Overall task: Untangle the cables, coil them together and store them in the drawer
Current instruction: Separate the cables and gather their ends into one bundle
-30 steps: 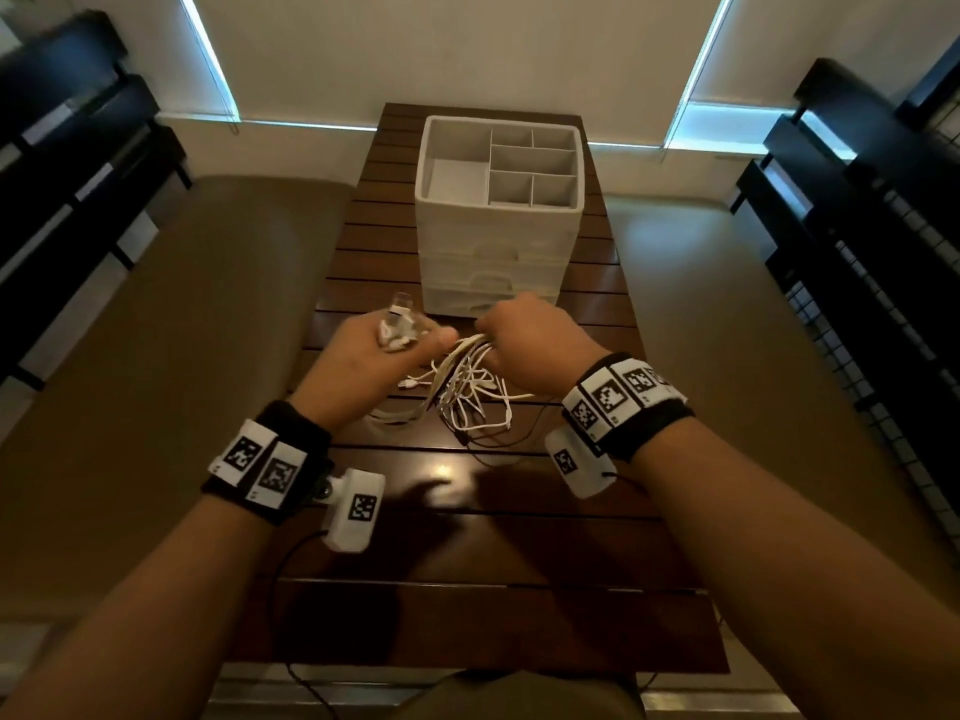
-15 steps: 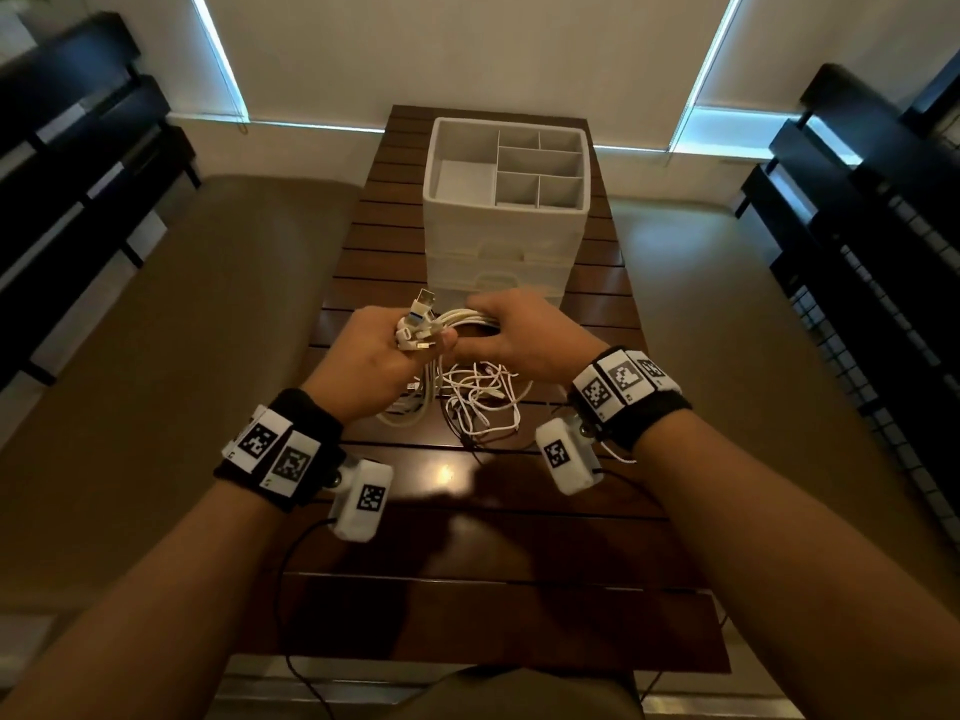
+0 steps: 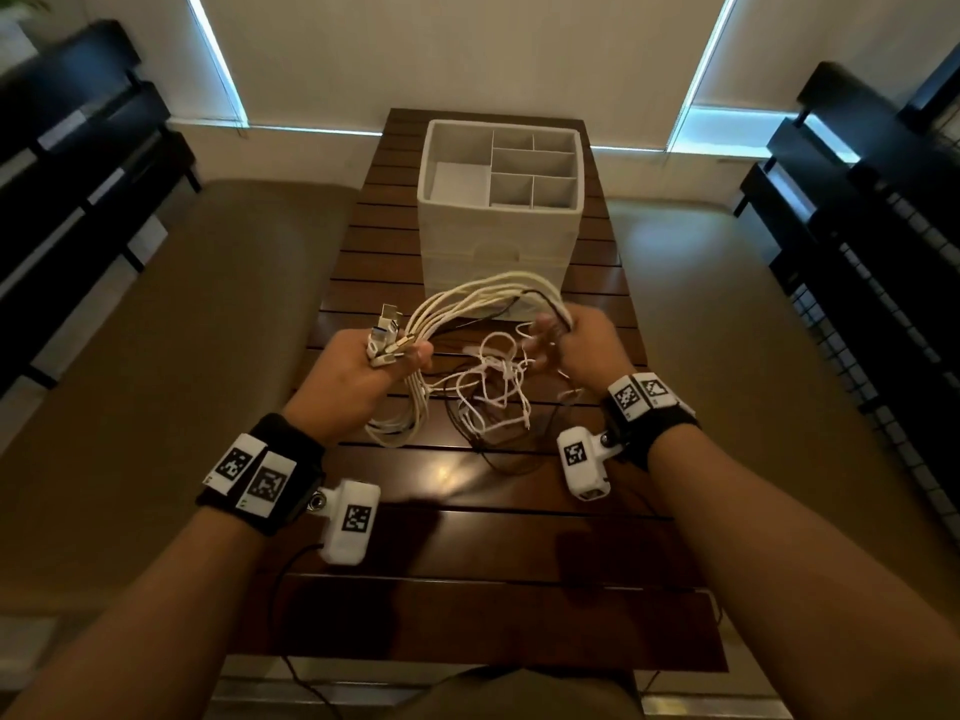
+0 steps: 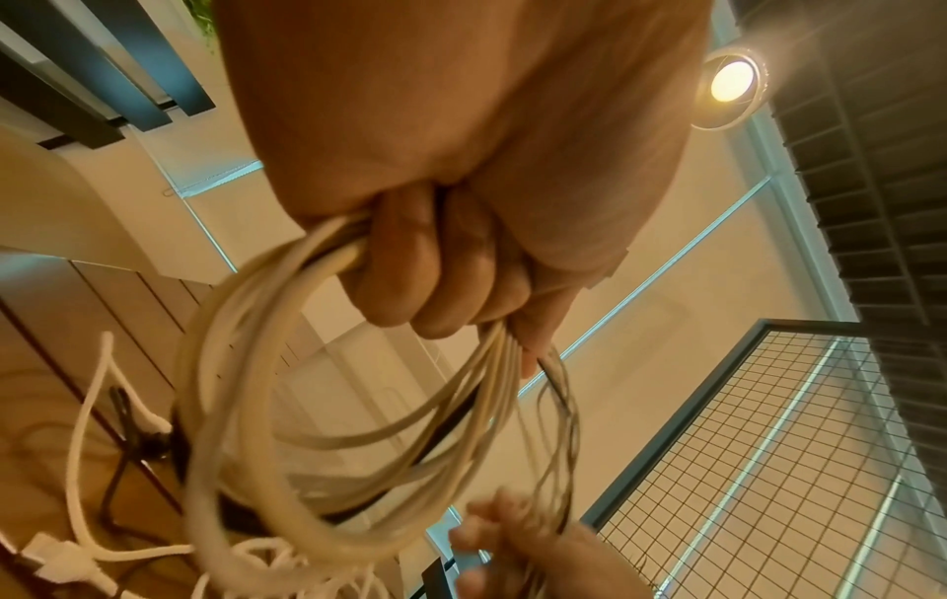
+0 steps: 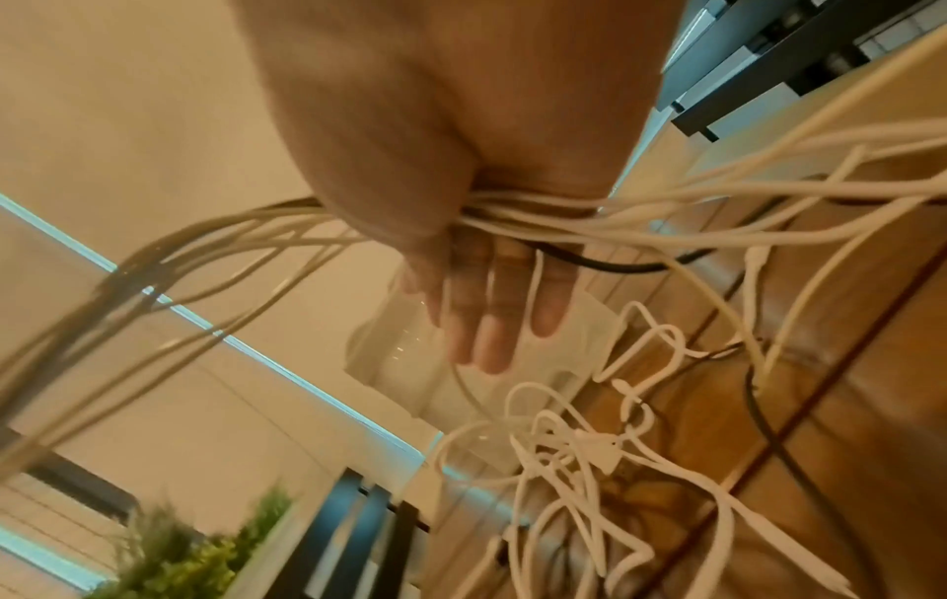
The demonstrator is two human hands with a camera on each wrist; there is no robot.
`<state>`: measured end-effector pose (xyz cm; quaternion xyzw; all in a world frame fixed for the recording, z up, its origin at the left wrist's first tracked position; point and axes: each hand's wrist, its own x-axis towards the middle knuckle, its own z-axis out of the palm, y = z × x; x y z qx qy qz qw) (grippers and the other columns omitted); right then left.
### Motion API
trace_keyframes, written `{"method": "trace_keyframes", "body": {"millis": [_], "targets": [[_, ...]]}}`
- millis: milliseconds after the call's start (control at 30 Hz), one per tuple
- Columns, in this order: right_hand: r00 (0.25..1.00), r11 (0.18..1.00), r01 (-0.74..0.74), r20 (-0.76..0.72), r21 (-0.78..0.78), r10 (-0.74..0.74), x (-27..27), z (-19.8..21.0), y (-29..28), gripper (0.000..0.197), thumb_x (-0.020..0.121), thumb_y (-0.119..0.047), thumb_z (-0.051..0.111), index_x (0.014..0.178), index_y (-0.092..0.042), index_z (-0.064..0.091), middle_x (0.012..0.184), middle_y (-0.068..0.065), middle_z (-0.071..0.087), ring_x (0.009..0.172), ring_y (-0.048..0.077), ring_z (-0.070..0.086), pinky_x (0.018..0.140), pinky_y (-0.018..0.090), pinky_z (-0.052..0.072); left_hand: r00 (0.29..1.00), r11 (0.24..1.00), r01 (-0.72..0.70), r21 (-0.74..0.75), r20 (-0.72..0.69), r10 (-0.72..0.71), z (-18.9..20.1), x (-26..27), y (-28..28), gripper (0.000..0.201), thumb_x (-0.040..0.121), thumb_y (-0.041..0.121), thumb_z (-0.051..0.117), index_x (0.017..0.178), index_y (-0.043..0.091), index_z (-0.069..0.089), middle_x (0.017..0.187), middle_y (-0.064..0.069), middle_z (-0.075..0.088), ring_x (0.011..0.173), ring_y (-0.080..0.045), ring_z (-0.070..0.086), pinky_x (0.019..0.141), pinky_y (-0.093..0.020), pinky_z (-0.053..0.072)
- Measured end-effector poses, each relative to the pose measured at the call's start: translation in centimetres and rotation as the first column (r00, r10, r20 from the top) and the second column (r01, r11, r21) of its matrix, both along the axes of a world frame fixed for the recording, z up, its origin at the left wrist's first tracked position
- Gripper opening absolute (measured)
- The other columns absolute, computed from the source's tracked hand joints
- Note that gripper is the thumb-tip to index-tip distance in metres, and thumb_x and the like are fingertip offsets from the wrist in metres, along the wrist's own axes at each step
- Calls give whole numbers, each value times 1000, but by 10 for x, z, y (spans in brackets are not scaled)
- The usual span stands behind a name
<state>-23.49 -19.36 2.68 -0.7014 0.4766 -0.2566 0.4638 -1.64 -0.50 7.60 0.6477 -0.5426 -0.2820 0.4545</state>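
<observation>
Several white cables and a thin black one [image 3: 483, 296] arch between my hands above the dark slatted table [image 3: 467, 563]. My left hand [image 3: 358, 376] grips the bundle in a fist, plug ends [image 3: 387, 335] sticking up; the left wrist view shows its fingers [image 4: 451, 275] curled round the coiled loops [image 4: 246, 405]. My right hand [image 3: 587, 345] carries the arch's other end: the cables [image 5: 538, 214] run across the palm by the thumb's crook, and the fingers [image 5: 487, 308] are straight. A loose white tangle [image 3: 493, 376] lies on the table between my hands. The white drawer unit [image 3: 498, 236] stands just behind, drawers shut.
The unit's open top tray [image 3: 535, 163] has several dividers. Black benches stand at the left [image 3: 78, 148] and right [image 3: 857, 226], with a wire grid panel [image 3: 909, 407] at the right. A green plant [image 5: 205, 555] shows in the right wrist view. Brown floor flanks the narrow table.
My hands have drawn apart. The right hand has swung right, stretching a loop of cables out from the left hand's bundle. More tangle now lies exposed between them.
</observation>
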Motion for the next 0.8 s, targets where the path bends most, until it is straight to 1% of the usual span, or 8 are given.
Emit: {"method": "trace_keyframes", "body": {"millis": [167, 267, 333, 433, 467, 567, 700, 800], "targets": [[961, 998, -60, 272, -6, 60, -4, 20, 7, 16, 99, -2, 64, 102, -13, 76, 98, 18, 78, 91, 39, 76, 79, 53, 64, 1000, 1000, -3, 30, -3, 4, -8, -2, -3, 20, 101, 19, 67, 86, 11, 79, 67, 21, 71, 65, 7, 64, 65, -8, 44], [924, 996, -14, 380, -93, 48, -5, 36, 9, 28, 94, 11, 60, 98, -12, 75, 98, 19, 77, 92, 36, 76, 77, 42, 64, 1000, 999, 14, 33, -1, -14, -9, -8, -2, 21, 101, 16, 66, 84, 11, 77, 64, 23, 69, 64, 9, 63, 64, -7, 43], [940, 984, -34, 328, -175, 91, -5, 44, 6, 28, 92, 9, 63, 97, -15, 76, 94, 10, 79, 91, 27, 77, 80, 39, 63, 1000, 999, 15, 42, 13, -15, -11, -10, -2, 22, 101, 14, 66, 81, 15, 75, 62, 25, 67, 62, 10, 62, 63, -6, 42], [983, 929, -171, -125, -328, 137, -7, 44, 3, 18, 92, -9, 71, 95, -24, 79, 85, -6, 77, 82, 11, 72, 83, 42, 61, 1000, 998, 19, 55, 15, -20, -15, -13, -4, 25, 101, 15, 67, 77, 21, 74, 63, 25, 68, 63, 10, 63, 64, -7, 42], [986, 915, -139, -142, -378, 91, -6, 43, 5, 18, 90, -10, 71, 95, -25, 79, 84, -7, 76, 80, 10, 70, 81, 41, 59, 999, 998, 24, 56, 21, -25, -16, -13, -5, 24, 100, 18, 68, 77, 23, 75, 66, 23, 70, 66, 9, 64, 65, -8, 43], [993, 904, 18, 113, -426, 33, 0, 48, 15, 24, 88, -1, 61, 99, -19, 73, 87, -4, 74, 82, 14, 70, 78, 40, 59, 998, 997, 39, 61, 48, -42, -15, -15, -5, 21, 101, 20, 67, 82, 19, 77, 67, 25, 70, 66, 9, 64, 65, -7, 43], [1000, 905, -25, -26, -424, 15, -3, 39, 14, 15, 93, -3, 63, 97, -16, 68, 88, 0, 73, 81, 16, 70, 77, 47, 59, 1000, 998, 13, 68, 25, -15, -15, -15, -7, 23, 101, 15, 67, 79, 18, 74, 60, 27, 66, 61, 12, 60, 62, -6, 41], [990, 872, 77, 139, -483, -11, -2, 45, 18, 26, 86, 4, 60, 99, -17, 69, 88, -2, 73, 82, 13, 70, 76, 43, 60, 1000, 997, 15, 75, 9, -15, -14, -16, -5, 22, 101, 14, 66, 81, 13, 75, 60, 27, 65, 61, 12, 60, 63, -6, 41]]}}
